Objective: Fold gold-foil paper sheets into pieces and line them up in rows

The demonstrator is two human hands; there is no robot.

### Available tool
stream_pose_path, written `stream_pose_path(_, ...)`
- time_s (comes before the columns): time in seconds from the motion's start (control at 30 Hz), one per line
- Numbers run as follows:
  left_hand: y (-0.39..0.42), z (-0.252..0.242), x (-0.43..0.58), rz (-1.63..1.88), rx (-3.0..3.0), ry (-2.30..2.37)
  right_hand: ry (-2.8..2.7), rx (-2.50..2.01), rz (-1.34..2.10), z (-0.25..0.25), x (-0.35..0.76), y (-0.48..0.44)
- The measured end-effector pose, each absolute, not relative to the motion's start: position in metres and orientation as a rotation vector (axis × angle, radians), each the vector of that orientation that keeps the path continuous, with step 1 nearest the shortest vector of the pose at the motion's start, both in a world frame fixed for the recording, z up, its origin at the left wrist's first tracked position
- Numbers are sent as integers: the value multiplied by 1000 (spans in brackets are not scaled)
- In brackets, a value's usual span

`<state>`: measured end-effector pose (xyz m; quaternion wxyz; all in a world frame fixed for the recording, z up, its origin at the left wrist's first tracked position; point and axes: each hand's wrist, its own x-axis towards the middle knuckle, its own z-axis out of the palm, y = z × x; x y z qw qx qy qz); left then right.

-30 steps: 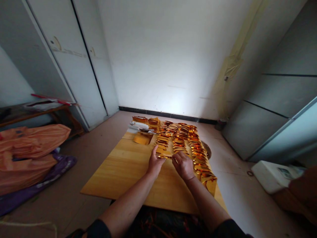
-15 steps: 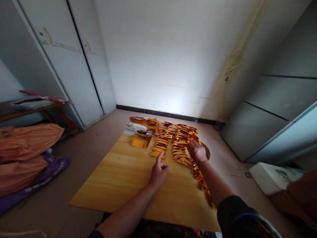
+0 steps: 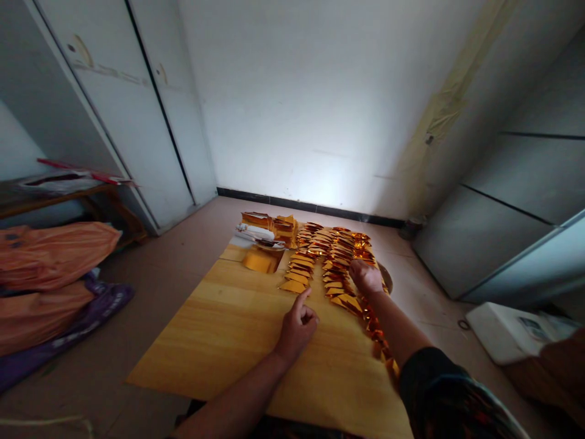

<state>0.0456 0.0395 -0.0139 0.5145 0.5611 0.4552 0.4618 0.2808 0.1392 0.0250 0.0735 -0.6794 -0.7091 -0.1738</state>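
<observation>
Rows of folded shiny gold paper pieces [image 3: 338, 256] lie on a wooden board [image 3: 219, 329]. My left hand [image 3: 297, 323] is just in front of the nearest piece of the left row [image 3: 296, 274], its index finger stretched out and the other fingers curled, nothing visible in it. My right hand [image 3: 365, 277] is closed over the right side of the rows; whatever its fingers hold is hidden. Below it, more gold pieces [image 3: 375, 332] run down the board's right edge. A flat gold sheet [image 3: 260, 261] lies at the back left of the board.
Bundled gold paper [image 3: 284, 228] and a white roll [image 3: 256, 233] sit at the board's far left corner. Orange bags [image 3: 50, 262] lie at the left. A white box [image 3: 503, 332] stands at the right, near a grey cabinet [image 3: 493, 225].
The view has shifted slightly. My right hand has drawn back a little from the middle row and looks more tightly closed. My left hand has moved slightly toward me.
</observation>
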Motion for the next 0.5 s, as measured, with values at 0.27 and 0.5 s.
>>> stream_pose_path(0.27, 38, -10, 45, 1114, 1318, 1082, -2116, -2127, -473, 23, 290, 141)
stream_pose_path(0.5, 38, -12, 46, 1118, 1332, 1091, -2121, -2127, -549, 17, 293, 145)
